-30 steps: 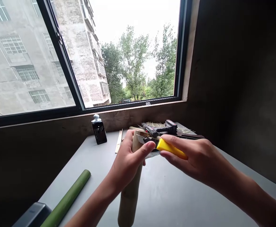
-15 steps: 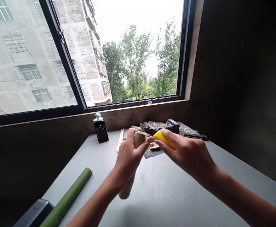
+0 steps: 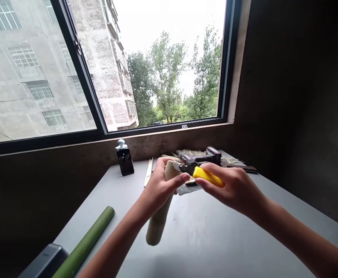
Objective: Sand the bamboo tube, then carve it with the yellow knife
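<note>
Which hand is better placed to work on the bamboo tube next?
Probably the right hand: it grips the yellow-handled knife, its dark metal end close to the top of the pale bamboo tube. The left hand is wrapped around that tube, so it is busy holding it.

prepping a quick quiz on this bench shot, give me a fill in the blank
The left hand grips a pale tube, while the right hand holds a tool with a ____ handle.
The green pole lies to the ____ of the hands.
The black bottle has a small ____ figure on top.

Missing words: yellow, left, white
</note>
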Demonstrator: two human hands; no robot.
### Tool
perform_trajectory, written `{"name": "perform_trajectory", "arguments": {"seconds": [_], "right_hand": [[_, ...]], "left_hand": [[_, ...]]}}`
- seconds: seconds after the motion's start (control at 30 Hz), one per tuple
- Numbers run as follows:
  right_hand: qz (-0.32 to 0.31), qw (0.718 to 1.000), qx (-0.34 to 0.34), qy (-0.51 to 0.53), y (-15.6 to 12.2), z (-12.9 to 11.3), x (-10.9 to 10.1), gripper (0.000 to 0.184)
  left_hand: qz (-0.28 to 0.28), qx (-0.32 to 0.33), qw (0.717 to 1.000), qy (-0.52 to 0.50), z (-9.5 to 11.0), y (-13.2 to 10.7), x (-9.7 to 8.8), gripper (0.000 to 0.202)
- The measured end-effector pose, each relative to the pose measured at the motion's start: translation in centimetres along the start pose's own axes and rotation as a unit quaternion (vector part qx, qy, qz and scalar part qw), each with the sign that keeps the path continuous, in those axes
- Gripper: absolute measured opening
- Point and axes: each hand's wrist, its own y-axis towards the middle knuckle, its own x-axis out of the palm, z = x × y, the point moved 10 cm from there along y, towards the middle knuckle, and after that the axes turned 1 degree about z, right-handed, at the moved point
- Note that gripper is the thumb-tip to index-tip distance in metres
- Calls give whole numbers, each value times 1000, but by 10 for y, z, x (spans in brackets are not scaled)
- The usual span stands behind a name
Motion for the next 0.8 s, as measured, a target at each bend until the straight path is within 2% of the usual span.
{"name": "perform_trajectory", "arguments": {"seconds": [0.17,0.37,0.63,0.8], "right_hand": [[4,1000,-19,10,0,-1,-6,29],[36,998,-23,-41,-1,-5,-7,31],[-17,1000,-12,-7,0,-1,8,32],[-47,999,15,23,1,5,14,35]], "left_hand": [[8,1,1000,-4,7,-5,0,52],[-8,-25,1000,-12,-6,2,-7,59],[-7,-49,999,11,-9,1,-8,65],[-3,-40,999,15,-3,-3,-4,54]]}}
